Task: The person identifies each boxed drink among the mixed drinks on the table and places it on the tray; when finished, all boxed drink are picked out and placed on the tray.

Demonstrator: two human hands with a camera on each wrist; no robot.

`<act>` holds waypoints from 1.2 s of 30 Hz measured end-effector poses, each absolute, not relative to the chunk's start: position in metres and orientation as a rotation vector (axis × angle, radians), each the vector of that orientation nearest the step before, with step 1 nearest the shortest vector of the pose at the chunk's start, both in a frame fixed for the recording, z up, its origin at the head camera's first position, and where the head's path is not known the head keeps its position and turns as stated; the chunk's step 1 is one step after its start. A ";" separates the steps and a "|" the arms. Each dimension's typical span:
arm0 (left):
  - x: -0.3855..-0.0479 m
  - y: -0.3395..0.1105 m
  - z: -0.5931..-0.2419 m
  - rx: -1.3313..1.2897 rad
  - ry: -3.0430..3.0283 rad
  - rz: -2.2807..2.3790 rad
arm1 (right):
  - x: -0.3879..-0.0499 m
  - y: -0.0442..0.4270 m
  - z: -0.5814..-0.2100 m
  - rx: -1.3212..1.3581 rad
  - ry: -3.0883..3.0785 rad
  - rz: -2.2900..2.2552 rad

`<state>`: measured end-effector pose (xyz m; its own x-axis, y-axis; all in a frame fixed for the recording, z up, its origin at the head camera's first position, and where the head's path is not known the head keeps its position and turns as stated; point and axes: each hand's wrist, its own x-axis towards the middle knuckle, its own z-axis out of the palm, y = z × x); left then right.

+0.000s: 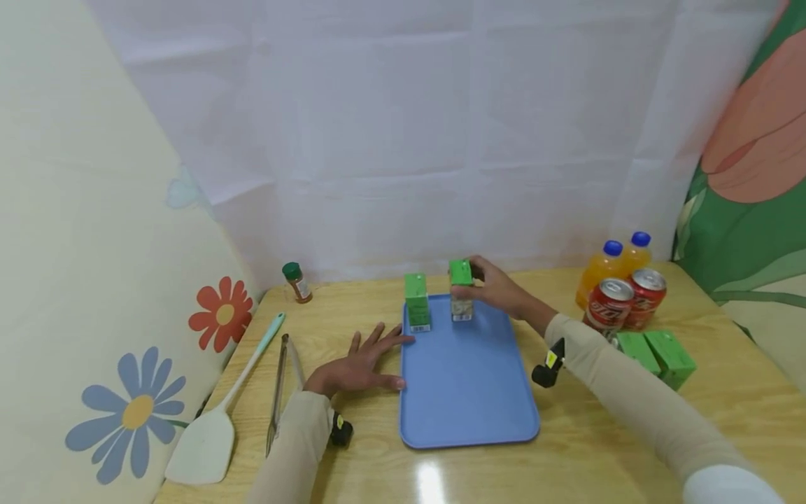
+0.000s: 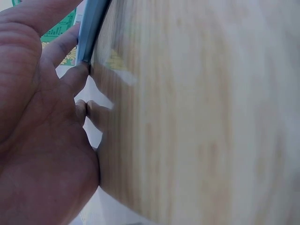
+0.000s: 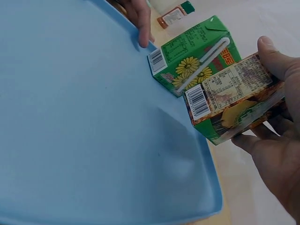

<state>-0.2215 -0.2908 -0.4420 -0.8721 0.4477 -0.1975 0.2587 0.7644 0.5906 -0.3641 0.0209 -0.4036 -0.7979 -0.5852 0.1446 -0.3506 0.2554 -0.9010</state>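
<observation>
My right hand (image 1: 497, 288) grips a green-topped drink carton (image 1: 462, 294) at the back of the blue tray (image 1: 466, 392). In the right wrist view its brown printed side with a barcode (image 3: 198, 102) and a straw show; whether its base touches the tray I cannot tell. Just left of it, a green drink carton (image 1: 417, 302) with yellow flowers stands upright in the tray's back left corner. My left hand (image 1: 359, 367) lies on the table with fingers spread, thumb and a fingertip touching the tray's left edge.
At right stand two orange drink bottles (image 1: 598, 273), two red cans (image 1: 609, 305) and two more green cartons (image 1: 672, 358). Left lie metal tongs (image 1: 278, 385) and a white spatula (image 1: 206, 444). A green-capped spice jar (image 1: 297, 283) stands at the back left, near the white cloth (image 1: 378, 140).
</observation>
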 end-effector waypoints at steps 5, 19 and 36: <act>-0.222 -0.290 -0.440 0.550 2.635 0.794 | -0.363 0.013 -0.408 -0.897 2.311 -1.560; -0.221 -0.289 -0.444 0.547 2.633 0.782 | -0.361 -0.002 -0.429 -0.847 2.281 -1.536; -0.226 -0.291 -0.443 0.557 2.635 0.768 | -0.358 0.007 -0.421 -0.947 2.315 -1.492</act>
